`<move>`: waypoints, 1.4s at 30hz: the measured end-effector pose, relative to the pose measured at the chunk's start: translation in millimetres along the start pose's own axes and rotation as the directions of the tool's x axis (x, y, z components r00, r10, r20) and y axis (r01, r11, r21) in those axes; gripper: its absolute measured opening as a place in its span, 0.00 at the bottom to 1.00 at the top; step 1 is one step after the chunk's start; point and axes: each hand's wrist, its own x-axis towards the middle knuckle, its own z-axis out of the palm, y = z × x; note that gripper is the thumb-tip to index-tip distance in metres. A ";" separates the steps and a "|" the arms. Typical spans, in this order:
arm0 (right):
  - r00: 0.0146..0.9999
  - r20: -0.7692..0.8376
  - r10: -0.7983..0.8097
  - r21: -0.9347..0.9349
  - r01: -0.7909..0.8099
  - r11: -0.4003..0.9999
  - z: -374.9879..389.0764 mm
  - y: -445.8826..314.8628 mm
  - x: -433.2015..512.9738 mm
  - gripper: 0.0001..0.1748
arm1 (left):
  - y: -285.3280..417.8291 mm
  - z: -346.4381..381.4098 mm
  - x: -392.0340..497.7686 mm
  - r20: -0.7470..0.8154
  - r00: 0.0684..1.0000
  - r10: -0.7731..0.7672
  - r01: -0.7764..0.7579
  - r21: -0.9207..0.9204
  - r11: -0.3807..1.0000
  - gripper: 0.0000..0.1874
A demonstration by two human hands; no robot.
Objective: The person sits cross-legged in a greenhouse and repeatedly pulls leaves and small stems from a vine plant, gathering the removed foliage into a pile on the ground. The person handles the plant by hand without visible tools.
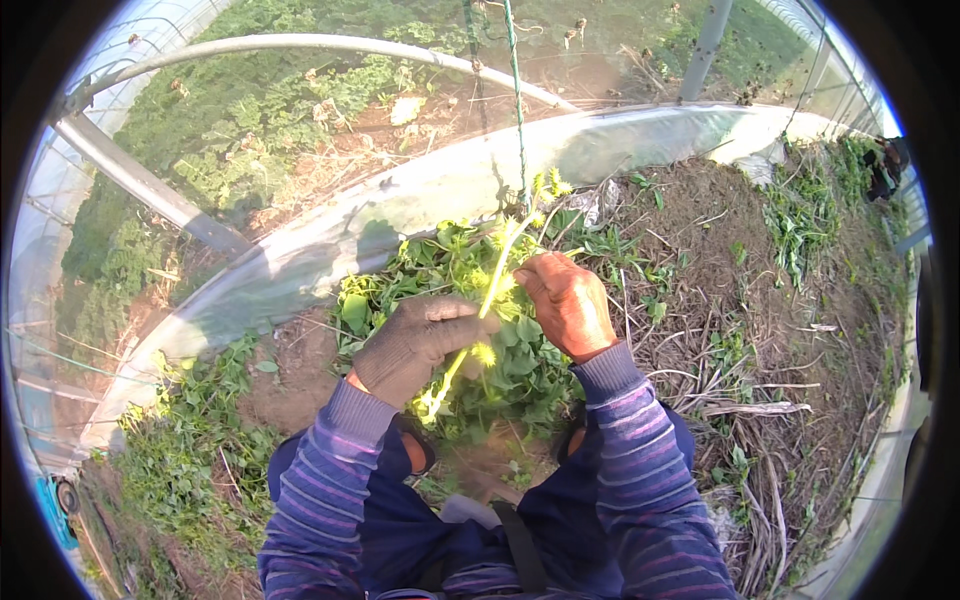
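Observation:
A pale green vine stem (501,264) with small, bright yellow-green leaves slants up in front of me. My left hand (427,337), in a grey-brown knit glove, grips the stem low down between thumb and fingers. Bare and just right of the stem, my right hand (568,300) pinches thumb and forefinger together at the edge of a vine leaf (480,280). Its fingertips partly hide what they hold. The stem's upper end reaches the foot of a green twisted string (517,97). Darker broad leaves (525,360) spread beneath both hands.
Clear plastic sheeting (442,187) curves along the far side, with a metal tube (161,180) at the left. Dry stalks (750,405) litter the soil at right. Cut greenery (187,435) lies left. A turquoise wheeled object (56,510) stands at the lower left rim.

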 end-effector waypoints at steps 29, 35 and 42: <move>0.783 0.485 0.389 0.581 -0.621 0.526 -28.8 -10.7 14.4 0.22 | -35.3 -22.5 30.8 -0.386 0.912 0.141 -0.114 0.091 0.989 0.12; 0.813 0.404 0.419 0.391 -0.568 0.724 -11.4 -13.2 9.6 0.34 | -59.2 -30.3 48.4 -0.446 0.880 0.162 -0.124 0.115 0.986 0.12; 0.849 0.291 0.441 0.399 -0.527 0.751 -21.7 -12.5 5.6 0.28 | -78.2 -44.3 67.4 -0.482 0.837 0.258 -0.130 0.284 0.950 0.18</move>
